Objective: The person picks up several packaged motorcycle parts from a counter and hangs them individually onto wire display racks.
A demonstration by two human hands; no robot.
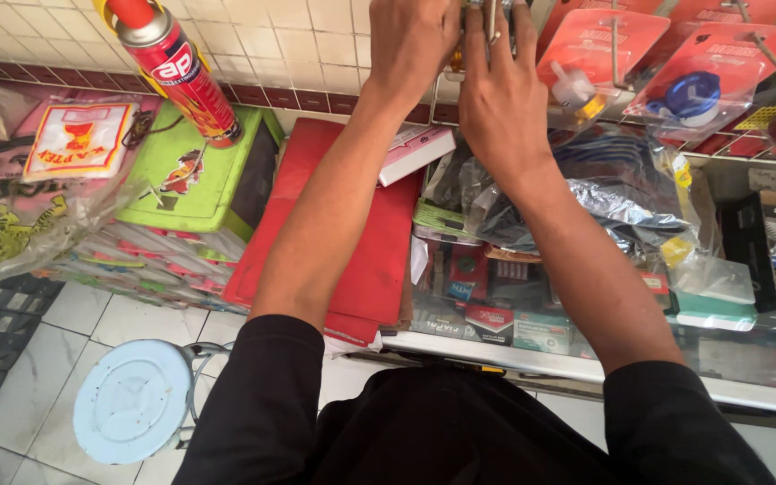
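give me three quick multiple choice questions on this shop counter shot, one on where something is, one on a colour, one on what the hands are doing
1. Where does the spray can stand?
A. on the green box
B. on the floor tiles
C. on the round stool

2. What colour is the stool seat at lower left?
A. dark red
B. pale blue
C. black

3. How are the two hands placed?
A. both resting flat on the glass counter
B. both raised together at a metal piece near the top edge
C. one raised, one hanging down by the stool

Answers:
1. A, the can's base sits on the green box left of the red folders.
2. B, the round seat is pale blue against white tiles.
3. B, the left hand and right hand meet at the metal piece; the grip itself is cut off.
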